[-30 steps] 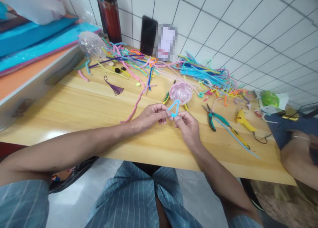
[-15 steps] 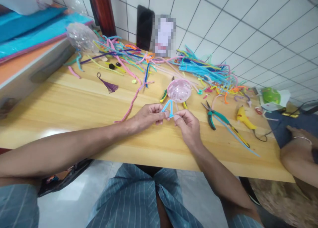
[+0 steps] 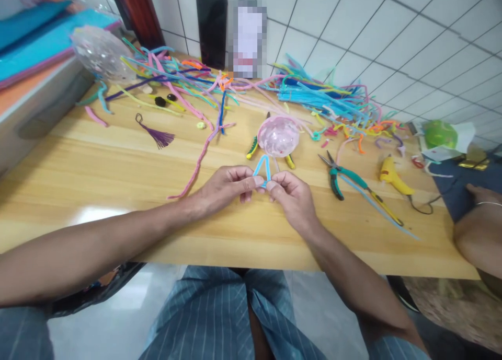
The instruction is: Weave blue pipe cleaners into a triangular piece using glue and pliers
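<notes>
Between my hands is a light blue pipe cleaner (image 3: 267, 166), bent into a narrow upright triangle with its point away from me. My left hand (image 3: 235, 182) pinches its lower left corner between thumb and fingers. At the lower right corner, my right hand (image 3: 291, 193) is closed on the same piece, thumb on top. The fingertips hide part of the bottom side. Just beyond the triangle sits a clear pinkish ball (image 3: 279, 135), with yellow-and-green handles of a tool showing on either side beneath it.
Needle-nose pliers (image 3: 341, 177), a yellow glue gun (image 3: 394, 177) and a loose blue pipe cleaner (image 3: 372, 206) lie to the right. Piles of coloured pipe cleaners (image 3: 314, 96) line the wall. A purple tassel (image 3: 157, 135) is at left. Another person's arm (image 3: 480, 234) rests at far right.
My right thumb and fingers have come closer to the triangle's lower right corner, covering more of it. The whole view has shifted slightly; objects on the table keep their places.
</notes>
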Demonstrator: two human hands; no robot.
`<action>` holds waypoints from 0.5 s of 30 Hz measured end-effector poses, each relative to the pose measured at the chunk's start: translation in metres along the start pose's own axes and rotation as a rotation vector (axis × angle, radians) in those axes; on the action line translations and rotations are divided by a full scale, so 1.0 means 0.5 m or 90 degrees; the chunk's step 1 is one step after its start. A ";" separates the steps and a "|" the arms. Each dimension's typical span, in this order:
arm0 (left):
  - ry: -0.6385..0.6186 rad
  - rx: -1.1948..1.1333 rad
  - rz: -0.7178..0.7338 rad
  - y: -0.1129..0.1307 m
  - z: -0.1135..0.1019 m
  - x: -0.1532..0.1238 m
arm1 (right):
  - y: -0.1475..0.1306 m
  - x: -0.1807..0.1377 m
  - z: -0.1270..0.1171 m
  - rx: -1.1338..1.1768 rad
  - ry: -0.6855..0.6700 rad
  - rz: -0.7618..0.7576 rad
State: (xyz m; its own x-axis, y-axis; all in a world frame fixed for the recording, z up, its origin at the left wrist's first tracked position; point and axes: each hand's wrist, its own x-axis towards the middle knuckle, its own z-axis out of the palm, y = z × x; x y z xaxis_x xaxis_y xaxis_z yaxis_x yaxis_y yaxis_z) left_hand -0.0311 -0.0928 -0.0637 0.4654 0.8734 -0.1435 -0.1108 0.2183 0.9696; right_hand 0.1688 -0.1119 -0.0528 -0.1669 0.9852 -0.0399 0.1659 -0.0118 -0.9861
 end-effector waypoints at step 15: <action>-0.034 -0.084 -0.008 0.007 -0.001 0.000 | -0.008 0.000 -0.007 0.007 -0.044 -0.013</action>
State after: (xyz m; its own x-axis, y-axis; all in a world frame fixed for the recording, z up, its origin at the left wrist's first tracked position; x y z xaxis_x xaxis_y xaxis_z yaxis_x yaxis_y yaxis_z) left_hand -0.0319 -0.0919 -0.0606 0.5137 0.8464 -0.1404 -0.2179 0.2869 0.9328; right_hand 0.1714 -0.1111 -0.0481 -0.2371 0.9710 -0.0303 0.1515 0.0062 -0.9884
